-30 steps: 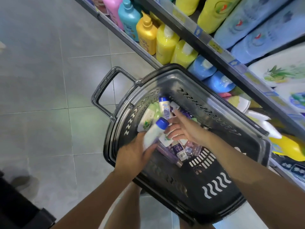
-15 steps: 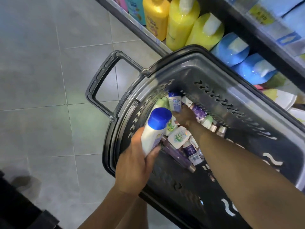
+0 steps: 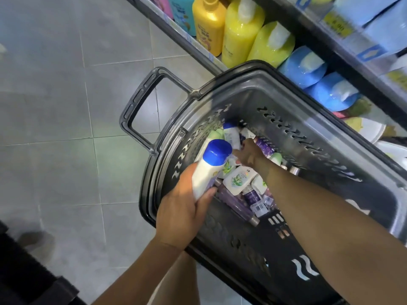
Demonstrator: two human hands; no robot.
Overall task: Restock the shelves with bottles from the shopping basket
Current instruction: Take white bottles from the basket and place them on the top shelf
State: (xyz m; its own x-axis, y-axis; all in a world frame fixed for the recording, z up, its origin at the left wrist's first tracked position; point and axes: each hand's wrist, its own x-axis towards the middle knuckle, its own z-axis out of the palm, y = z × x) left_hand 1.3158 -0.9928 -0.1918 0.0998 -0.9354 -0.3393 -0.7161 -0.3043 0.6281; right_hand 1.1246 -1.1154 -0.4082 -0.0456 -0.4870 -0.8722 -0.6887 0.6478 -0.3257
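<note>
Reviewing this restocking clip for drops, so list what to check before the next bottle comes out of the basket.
1. Left hand grips the blue-capped white bottle firmly, fingers wrapped round its lower body: ok.
2. Right hand has a bottle secured; its fingers are buried in the pile: cannot tell.
3. Basket is steadily supported; whatever carries it is out of view: cannot tell.
4. Small bottles remain in the basket to restock: ok.
5. Free slot on the shelf; the stretch in view is packed with large pump bottles: not ok.
</note>
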